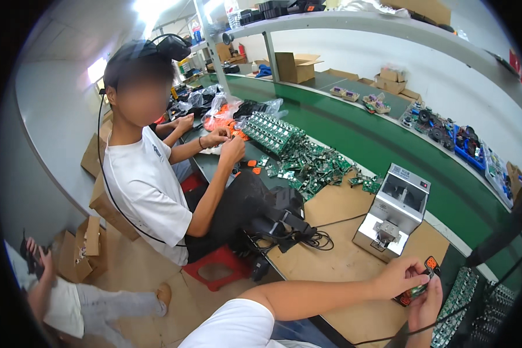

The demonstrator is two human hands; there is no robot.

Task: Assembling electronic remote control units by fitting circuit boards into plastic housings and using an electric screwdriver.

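Both my hands are together at the lower right, over a brown cardboard sheet [336, 261]. My left hand [399, 278] pinches a small black-and-orange piece [431, 264] between thumb and fingers. My right hand [427, 304] closes on the same piece from below. A small part with green and red on it [405, 298] shows under my left hand; I cannot tell whether it belongs to the held piece. Just beyond my hands stands a silver benchtop machine [390, 216] with a dark window. Panels of green circuit boards [457, 304] lie right of my right hand.
A heap of loose green circuit boards [316, 165] lies beyond the cardboard, beside a stacked board panel [271, 132]. A seated co-worker [148, 174] handles small parts at left. Coiled black cable [319, 239] rests on the near edge. A green strip [330, 124] runs behind.
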